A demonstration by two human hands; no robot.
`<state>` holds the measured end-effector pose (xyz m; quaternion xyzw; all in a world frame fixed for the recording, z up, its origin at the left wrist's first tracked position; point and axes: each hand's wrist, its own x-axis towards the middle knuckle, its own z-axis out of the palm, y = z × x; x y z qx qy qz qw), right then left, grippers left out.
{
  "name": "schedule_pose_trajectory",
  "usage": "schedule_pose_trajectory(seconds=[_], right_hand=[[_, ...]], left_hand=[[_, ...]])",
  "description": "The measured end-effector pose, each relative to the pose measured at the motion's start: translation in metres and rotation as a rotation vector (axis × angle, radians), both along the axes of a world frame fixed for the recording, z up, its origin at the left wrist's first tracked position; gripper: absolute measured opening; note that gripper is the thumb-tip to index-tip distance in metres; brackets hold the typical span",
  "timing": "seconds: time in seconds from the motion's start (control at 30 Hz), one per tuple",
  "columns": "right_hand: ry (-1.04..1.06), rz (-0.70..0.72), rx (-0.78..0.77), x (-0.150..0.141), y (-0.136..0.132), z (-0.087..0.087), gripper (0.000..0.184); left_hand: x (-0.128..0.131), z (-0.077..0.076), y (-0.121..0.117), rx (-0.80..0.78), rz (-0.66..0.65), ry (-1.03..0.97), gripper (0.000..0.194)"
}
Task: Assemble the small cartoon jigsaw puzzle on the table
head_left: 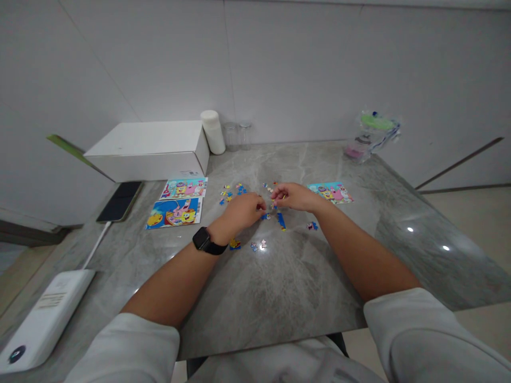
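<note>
We are curling our bare left hand [246,208] and bending our bare right hand [294,197] close beside it; we cannot tell whether either is gripping anything. Small, knobbed, multicoloured jigsaw pieces [241,189] are lying around and between both hands, and a narrow blue puzzle strip [281,221] is lying nearer us than the right hand. Left of the left hand, a rectangular blue cartoon card [174,214] is resting.

Left hand [244,208], right hand [294,197] amid puzzle pieces [281,220] (scattered).
</note>
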<state>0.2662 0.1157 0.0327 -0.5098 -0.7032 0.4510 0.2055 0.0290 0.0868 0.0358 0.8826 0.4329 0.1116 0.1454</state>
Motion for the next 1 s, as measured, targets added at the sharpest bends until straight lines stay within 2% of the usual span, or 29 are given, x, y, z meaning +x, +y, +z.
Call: schedule_pose_trajectory(seconds=[0.3, 0.6, 1.0], right_hand=[[-0.076, 0.031, -0.076, 0.0, -0.001, 0.0, 0.014], [-0.277, 0.074, -0.037, -0.016, -0.009, -0.008, 0.014], [-0.48, 0.055, 0.067, -0.028, -0.013, -0.005, 0.017]], left_hand=[[0.003, -0.005, -0.005, 0.004, -0.01, 0.031, 0.021], [0.007, -0.009, -0.007, -0.001, -0.045, 0.066, 0.021], [0.011, -0.01, -0.01, -0.021, -0.047, 0.052, 0.02]])
